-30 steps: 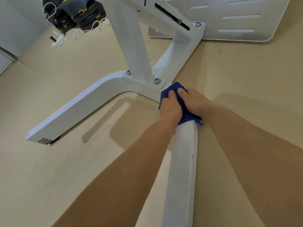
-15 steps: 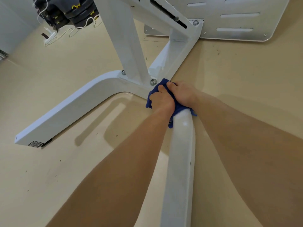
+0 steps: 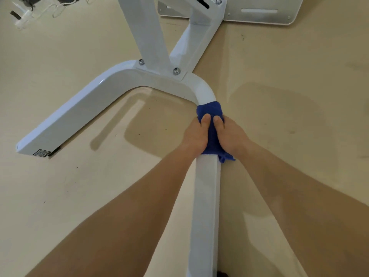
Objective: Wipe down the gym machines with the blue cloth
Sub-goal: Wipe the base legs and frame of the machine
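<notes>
White tubing carries the blue cloth (image 3: 209, 110): it is wrapped over the near leg (image 3: 205, 196) of the machine base, just below the bend. The left hand (image 3: 196, 136) and right hand (image 3: 232, 136) clamp it side by side, thumbs pressed on top, other fingers hidden down the sides. The wipe looks partway done: the far leg (image 3: 69, 120), upright post (image 3: 147, 33) and metal plate (image 3: 259, 17) likely remain.

Bright, even light fills the room, soft shadows pooling on the beige floor (image 3: 299, 76) mid-frame, a glare streak on the white frame (image 3: 103, 80), and corners bowed and slightly soft.
</notes>
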`<action>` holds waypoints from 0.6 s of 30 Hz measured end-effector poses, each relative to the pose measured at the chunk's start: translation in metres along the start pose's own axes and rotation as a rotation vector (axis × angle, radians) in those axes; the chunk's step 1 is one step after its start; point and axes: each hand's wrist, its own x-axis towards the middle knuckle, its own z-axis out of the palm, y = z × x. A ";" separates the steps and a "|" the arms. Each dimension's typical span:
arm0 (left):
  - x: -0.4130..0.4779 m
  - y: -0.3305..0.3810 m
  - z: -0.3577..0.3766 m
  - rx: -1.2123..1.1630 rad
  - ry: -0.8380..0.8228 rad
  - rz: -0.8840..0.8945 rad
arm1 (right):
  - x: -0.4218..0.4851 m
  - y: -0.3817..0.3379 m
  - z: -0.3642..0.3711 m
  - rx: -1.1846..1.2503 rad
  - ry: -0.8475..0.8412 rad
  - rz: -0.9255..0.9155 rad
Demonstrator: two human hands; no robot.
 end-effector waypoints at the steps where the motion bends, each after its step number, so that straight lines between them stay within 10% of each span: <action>1: -0.006 0.000 -0.001 0.011 -0.006 0.005 | -0.006 0.000 0.001 -0.027 -0.005 0.018; 18: 0.047 0.016 0.001 -0.247 0.065 -0.160 | 0.070 -0.021 -0.008 0.060 -0.044 0.021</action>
